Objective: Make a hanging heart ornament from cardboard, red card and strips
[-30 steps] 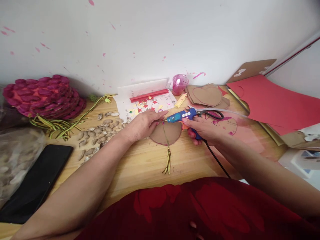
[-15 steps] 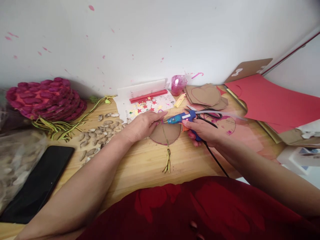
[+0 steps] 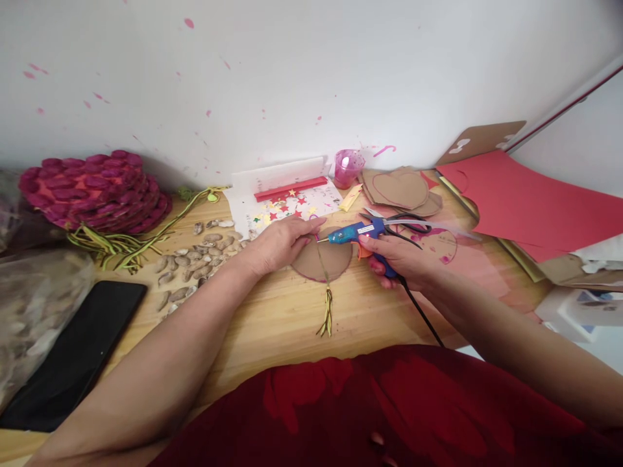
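Note:
My right hand (image 3: 399, 256) is wrapped round a blue hot glue gun (image 3: 354, 232), with fingers at its orange trigger. The gun's nozzle points left at the top of a brown cardboard piece (image 3: 335, 263) that lies flat on the table. A thin cord (image 3: 321, 258) runs down the cardboard to a yellow-and-dark tassel (image 3: 327, 312) below its lower edge. With fingers bent together, my left hand (image 3: 285, 245) pinches the cord at the cardboard's top edge, close to the nozzle. A small pink loop (image 3: 314, 219) shows beside its fingertips, which partly hide that spot.
Peanut shells (image 3: 199, 256) lie left, near a stack of magenta-covered pieces (image 3: 97, 191) and a black phone (image 3: 82, 350). Star cutouts (image 3: 287, 209) rest on paper behind. Scissors (image 3: 413, 224), cardboard hearts (image 3: 402, 187), a pink cup (image 3: 348, 167) and red sheets (image 3: 545, 201) are at right.
The glue gun has shifted slightly right, its nozzle still close to the cord. My left hand stays nearly in place on the cardboard. The whole view has moved a little.

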Tool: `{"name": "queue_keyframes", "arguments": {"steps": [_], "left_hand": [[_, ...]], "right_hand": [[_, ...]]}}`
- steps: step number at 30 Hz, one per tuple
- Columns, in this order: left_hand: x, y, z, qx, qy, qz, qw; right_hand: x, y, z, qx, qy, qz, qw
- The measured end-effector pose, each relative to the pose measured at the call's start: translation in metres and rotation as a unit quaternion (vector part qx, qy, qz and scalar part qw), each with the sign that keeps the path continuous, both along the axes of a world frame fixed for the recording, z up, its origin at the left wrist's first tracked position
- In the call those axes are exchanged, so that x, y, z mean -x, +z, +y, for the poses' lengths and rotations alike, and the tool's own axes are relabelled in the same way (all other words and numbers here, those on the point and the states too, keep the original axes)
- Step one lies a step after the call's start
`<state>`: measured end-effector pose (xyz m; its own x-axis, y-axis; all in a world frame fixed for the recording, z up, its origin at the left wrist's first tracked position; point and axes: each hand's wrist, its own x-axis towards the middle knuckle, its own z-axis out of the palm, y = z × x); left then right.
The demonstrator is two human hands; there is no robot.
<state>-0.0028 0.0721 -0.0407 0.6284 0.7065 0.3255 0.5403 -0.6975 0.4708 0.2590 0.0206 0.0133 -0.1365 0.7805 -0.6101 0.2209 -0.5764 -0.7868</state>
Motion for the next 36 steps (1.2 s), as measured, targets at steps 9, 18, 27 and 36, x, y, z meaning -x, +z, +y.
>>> {"name": "queue_keyframes", "arguments": {"steps": [9,18,27,36], "left_hand": [[0.001,0.002,0.001,0.008,-0.008,-0.011,1.0],[-0.001,0.005,-0.001,0.024,0.007,0.01,1.0],[-0.001,0.003,0.0,0.018,0.006,0.011,1.0],[-0.001,0.001,0.002,0.019,0.001,0.004,1.0]], "right_hand": [[0.001,0.001,0.012,-0.003,0.015,0.005,1.0],[0.004,0.001,0.01,0.007,0.004,-0.015,1.0],[0.001,-0.003,0.003,0.008,0.001,-0.017,1.0],[-0.002,-0.001,-0.005,-0.001,0.002,-0.008,1.0]]}}
